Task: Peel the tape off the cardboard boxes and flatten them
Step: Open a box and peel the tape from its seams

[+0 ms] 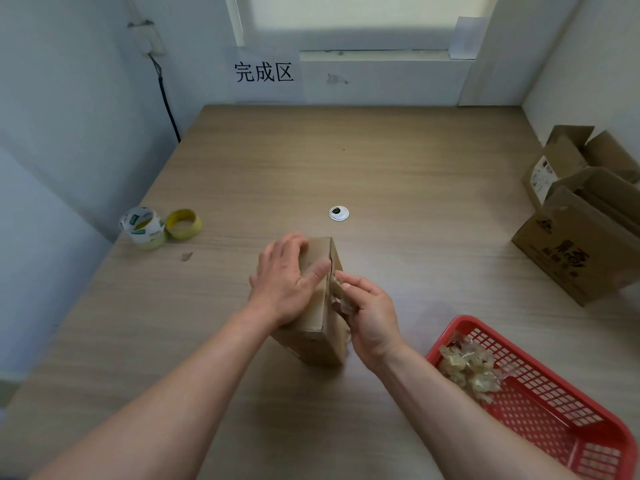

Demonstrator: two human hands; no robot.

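At frame centre a small cardboard box (313, 306) is steadied on the bench (415, 174) by the flat, spread left hand (282, 284) while tape (341, 299) is pinched by the right hand (369, 315); crumpled tape (467, 370) is already gathered in the red basket (568, 441) at lower right, and two boxes (585, 216) at right are judged still untouched.

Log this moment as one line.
left hand: steadying box | right hand: peeling tape | basket: tape scraps

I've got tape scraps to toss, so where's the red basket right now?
In the head view the red basket sits on the table at the near right corner, just right of the right hand, already holding crumpled tape scraps.
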